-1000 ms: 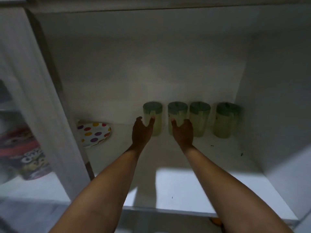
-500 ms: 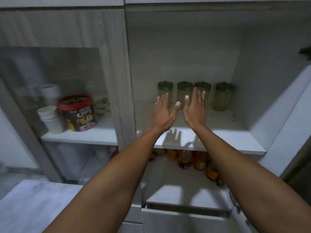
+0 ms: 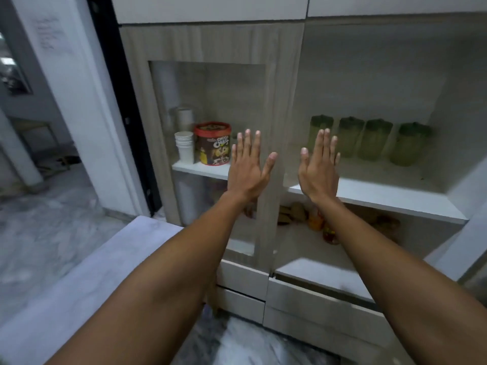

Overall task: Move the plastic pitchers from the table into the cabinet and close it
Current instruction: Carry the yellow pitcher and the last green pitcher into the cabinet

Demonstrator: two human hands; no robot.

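Several green plastic pitchers [image 3: 376,139] with dark green lids stand upright in a row at the back of the open right cabinet compartment, on its white shelf [image 3: 390,198]. My left hand [image 3: 249,164] is raised flat with fingers spread in front of the glass-fronted left door [image 3: 210,106]. My right hand [image 3: 319,167] is also flat and spread, in front of the shelf's left end, well short of the pitchers. Both hands hold nothing. The right compartment's door shows only as a white panel [image 3: 471,246] at the right edge.
Behind the glass sit a stack of white cups [image 3: 184,147] and a red-lidded chocolate tub [image 3: 213,143]. Bottles and food [image 3: 320,225] lie on the lower shelf. White drawers [image 3: 316,301] are below. A marble-patterned table [image 3: 87,272] is at lower left, a doorway [image 3: 34,133] beyond.
Both hands have come back out of the cabinet, away from the pitchers, and spread flat. The view has pulled back and swung left, bringing the glass door, table and doorway into sight.
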